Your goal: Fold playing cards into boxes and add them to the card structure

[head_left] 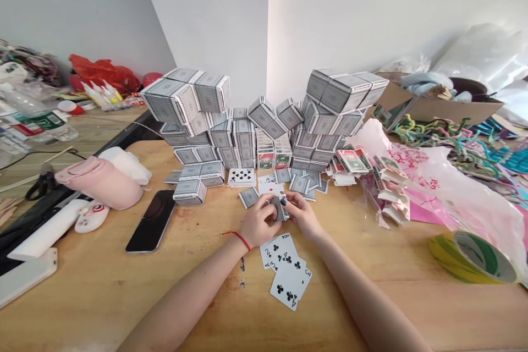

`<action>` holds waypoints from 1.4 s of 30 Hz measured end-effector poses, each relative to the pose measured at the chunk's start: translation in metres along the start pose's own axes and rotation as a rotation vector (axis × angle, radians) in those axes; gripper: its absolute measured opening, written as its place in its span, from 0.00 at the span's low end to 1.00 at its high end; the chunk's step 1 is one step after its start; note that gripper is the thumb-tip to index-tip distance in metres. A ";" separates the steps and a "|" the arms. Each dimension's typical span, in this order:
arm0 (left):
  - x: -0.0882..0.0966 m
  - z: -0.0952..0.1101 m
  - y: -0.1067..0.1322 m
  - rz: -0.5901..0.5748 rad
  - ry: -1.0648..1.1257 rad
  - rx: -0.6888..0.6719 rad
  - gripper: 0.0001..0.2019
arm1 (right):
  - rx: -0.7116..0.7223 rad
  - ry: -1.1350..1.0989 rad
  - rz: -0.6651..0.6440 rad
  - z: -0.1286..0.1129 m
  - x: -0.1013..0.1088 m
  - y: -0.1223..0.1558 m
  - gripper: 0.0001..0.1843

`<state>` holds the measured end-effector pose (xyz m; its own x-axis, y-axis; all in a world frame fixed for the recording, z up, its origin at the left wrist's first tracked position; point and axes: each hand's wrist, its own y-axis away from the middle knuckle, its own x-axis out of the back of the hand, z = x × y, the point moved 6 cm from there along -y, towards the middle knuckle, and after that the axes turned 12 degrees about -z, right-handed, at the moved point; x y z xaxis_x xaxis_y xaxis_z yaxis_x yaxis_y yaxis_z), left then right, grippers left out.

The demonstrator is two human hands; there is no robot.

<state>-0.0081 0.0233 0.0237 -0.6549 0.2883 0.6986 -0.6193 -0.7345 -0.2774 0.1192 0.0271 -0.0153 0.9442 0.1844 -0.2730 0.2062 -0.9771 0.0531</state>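
Both hands meet at the middle of the wooden table [103,286]. My left hand [259,223], with a red string on the wrist, and my right hand [300,214] are closed together on a small stack of patterned-back playing cards [278,208]. Just under my wrists lie three face-up club cards [286,269], fanned and overlapping. Beyond my fingers more cards are scattered, among them a face-up spade card [241,176] and a card with red pips [270,189].
A wall of stacked grey card boxes [247,126] stands behind the loose cards. A black phone [152,220], a pink bottle [101,182] and white items lie at left. Opened card packs [371,176], a pink plastic bag [445,192] and a tape roll [474,256] lie at right.
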 end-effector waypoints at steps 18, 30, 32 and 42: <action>-0.002 -0.002 0.000 0.025 -0.085 0.018 0.08 | 0.083 0.104 -0.035 -0.005 -0.006 -0.001 0.20; -0.003 0.004 0.001 0.023 -0.168 -0.067 0.09 | -0.067 -0.098 -0.176 0.005 -0.020 0.003 0.21; -0.003 0.006 0.001 0.009 -0.170 -0.086 0.15 | -0.074 -0.123 -0.184 0.005 -0.024 0.004 0.21; -0.001 0.006 -0.002 -0.008 0.019 -0.056 0.11 | 0.157 0.077 0.045 -0.011 -0.009 0.005 0.24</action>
<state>-0.0033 0.0207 0.0278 -0.6579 0.3058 0.6882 -0.6472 -0.6969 -0.3090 0.1145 0.0215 -0.0021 0.9697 0.1419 -0.1986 0.1265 -0.9880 -0.0883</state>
